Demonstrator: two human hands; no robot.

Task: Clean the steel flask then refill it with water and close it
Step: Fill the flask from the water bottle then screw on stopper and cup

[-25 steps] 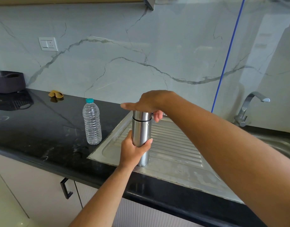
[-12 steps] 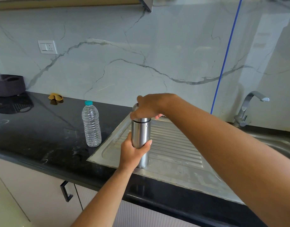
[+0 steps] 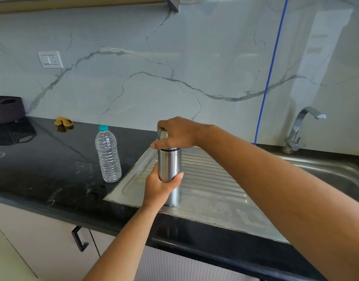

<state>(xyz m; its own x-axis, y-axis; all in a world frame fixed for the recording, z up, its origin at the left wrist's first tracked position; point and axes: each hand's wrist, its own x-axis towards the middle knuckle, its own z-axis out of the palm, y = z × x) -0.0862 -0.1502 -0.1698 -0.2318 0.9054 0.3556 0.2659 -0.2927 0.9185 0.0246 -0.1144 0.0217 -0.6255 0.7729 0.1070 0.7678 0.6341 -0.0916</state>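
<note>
The steel flask (image 3: 170, 165) stands upright on the ribbed steel drainboard (image 3: 211, 179). My left hand (image 3: 159, 186) is wrapped around its lower body. My right hand (image 3: 177, 133) covers the top and is closed around the flask's steel cap (image 3: 162, 134), of which only a sliver shows at the left. A dark ring marks the joint just under that hand. A clear plastic water bottle (image 3: 108, 155) with a teal cap stands on the black counter to the flask's left.
The sink basin (image 3: 336, 175) and its tap (image 3: 300, 128) lie to the right. A yellow cloth (image 3: 63, 122) and a dark container (image 3: 7, 109) sit at the back left of the black counter (image 3: 42, 165). A blue cord (image 3: 270, 74) hangs down the marble wall.
My right hand has turned on the flask's cap, its fingers shifting round from spread to curled. The left hand and the flask stay where they were.
</note>
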